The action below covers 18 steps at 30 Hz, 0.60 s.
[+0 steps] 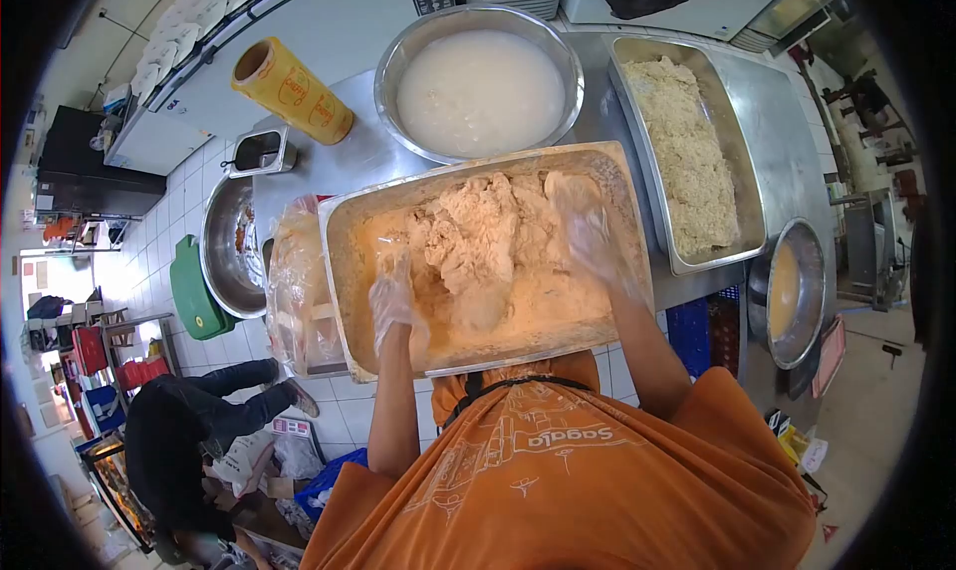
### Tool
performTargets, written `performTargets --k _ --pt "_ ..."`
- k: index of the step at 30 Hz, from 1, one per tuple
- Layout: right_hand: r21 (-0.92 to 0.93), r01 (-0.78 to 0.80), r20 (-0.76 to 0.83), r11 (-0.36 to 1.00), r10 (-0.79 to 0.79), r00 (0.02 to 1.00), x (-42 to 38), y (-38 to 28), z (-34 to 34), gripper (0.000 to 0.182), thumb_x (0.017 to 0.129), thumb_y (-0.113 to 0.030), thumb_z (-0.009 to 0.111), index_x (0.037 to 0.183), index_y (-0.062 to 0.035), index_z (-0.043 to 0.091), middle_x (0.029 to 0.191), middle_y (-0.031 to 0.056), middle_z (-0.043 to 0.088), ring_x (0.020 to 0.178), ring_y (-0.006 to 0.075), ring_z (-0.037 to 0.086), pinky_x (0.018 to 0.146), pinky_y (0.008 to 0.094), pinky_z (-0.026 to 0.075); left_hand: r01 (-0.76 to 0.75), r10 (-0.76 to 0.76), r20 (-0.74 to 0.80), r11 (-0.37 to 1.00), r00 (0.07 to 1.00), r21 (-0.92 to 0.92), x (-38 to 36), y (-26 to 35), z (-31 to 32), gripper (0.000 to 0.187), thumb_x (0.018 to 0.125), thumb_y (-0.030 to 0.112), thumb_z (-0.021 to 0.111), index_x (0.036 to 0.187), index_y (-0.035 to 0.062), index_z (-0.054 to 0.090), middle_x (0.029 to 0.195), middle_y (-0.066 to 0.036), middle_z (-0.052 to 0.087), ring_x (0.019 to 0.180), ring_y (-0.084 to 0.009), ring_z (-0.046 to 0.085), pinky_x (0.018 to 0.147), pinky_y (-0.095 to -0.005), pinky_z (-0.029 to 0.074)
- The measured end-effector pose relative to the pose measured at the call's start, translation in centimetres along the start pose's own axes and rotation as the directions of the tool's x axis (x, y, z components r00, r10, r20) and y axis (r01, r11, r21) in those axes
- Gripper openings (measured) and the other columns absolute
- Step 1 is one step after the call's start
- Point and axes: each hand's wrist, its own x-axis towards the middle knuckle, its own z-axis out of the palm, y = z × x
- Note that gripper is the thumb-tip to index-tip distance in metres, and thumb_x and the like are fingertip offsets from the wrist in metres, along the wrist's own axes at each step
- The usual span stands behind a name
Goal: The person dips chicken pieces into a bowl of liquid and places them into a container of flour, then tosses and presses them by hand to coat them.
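A large metal tray (pixel 334 236) holds orange-tinted flour and a heap of flour-coated pieces (pixel 473 233). My left hand (pixel 390 296), in a clear plastic glove, is at the tray's left side, fingers stretched into the flour beside the heap. On the right, my gloved right hand (pixel 590 236) lies over the flour with its fingers extended and thickly dusted. The fingertips of both hands blend into the coating, and I see no separate piece held in either.
Behind the tray stands a steel bowl of cloudy liquid (pixel 478 87). A yellow wrap roll (pixel 292 90) is left of it; a pan of pale crumbly coating (pixel 687 152) is right. A bowl of yellowish liquid (pixel 787 281) sits far right. Another person (pixel 174 441) bends at lower left.
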Motion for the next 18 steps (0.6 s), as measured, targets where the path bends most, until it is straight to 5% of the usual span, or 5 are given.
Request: performTargets --k 3,7,11,14,18 --pt "0.009 -0.214 0.418 0.977 0.19 0.888 5.2 0.3 -0.3 0.052 0.104 -0.027 0.058 0.146 0.0018 0.05 0.121 0.017 0.071 0.093 0.0253 0.071 0.079 0.0411 0.058 0.388 -0.379 0.096 0.916 0.92 -0.098 -1.2 10.9 -1.4 0.101 0.09 0.081 0.055 0.149 -0.0012 0.056 0.132 -0.027 0.067 0.117 -0.0365 0.069 0.1 -0.042 0.053" --pt "0.114 -0.514 0.646 0.85 0.33 0.689 5.1 -0.7 6.8 0.066 0.106 -0.051 0.056 0.134 0.0083 0.057 0.109 0.018 0.073 0.09 0.029 0.07 0.079 0.0473 0.055 0.222 -0.163 0.247 0.946 0.955 -0.235 1.3 8.6 3.0 0.102 0.087 0.08 0.062 0.148 -0.0012 0.057 0.136 -0.025 0.066 0.123 -0.0348 0.065 0.104 -0.0435 0.05" --pt "0.422 -0.903 0.83 0.084 0.366 0.421 6.6 -2.0 6.5 0.079 0.104 -0.059 0.057 0.14 0.0114 0.055 0.124 0.0257 0.068 0.11 0.031 0.067 0.096 0.0478 0.053 -0.259 0.478 0.325 0.805 0.816 -0.533 7.3 -0.1 8.4 0.102 0.085 0.078 0.068 0.149 -0.001 0.057 0.142 -0.023 0.063 0.13 -0.0328 0.061 0.11 -0.0445 0.047" --pt "0.57 -0.795 0.814 -0.207 0.275 0.512 3.9 -3.0 11.9 0.083 0.102 -0.056 0.061 0.15 0.0096 0.048 0.146 0.0286 0.055 0.135 0.0299 0.054 0.114 0.0452 0.044 0.019 0.212 0.501 0.909 0.839 -0.416 8.2 0.4 11.4 0.086 0.095 0.067 0.063 0.153 0.0052 0.054 0.153 -0.019 0.056 0.14 -0.0319 0.054 0.118 -0.0435 0.04" --pt "0.383 -0.726 0.905 -0.571 0.075 0.419 4.9 -5.2 4.9 0.078 0.104 -0.047 0.064 0.158 0.0029 0.04 0.165 0.0206 0.037 0.155 0.024 0.032 0.125 0.0409 0.033 -0.008 0.247 0.617 0.932 0.747 -0.364 2.7 9.4 5.1 0.061 0.11 0.047 0.048 0.161 0.0143 0.045 0.162 -0.014 0.047 0.15 -0.0305 0.044 0.125 -0.0425 0.032"
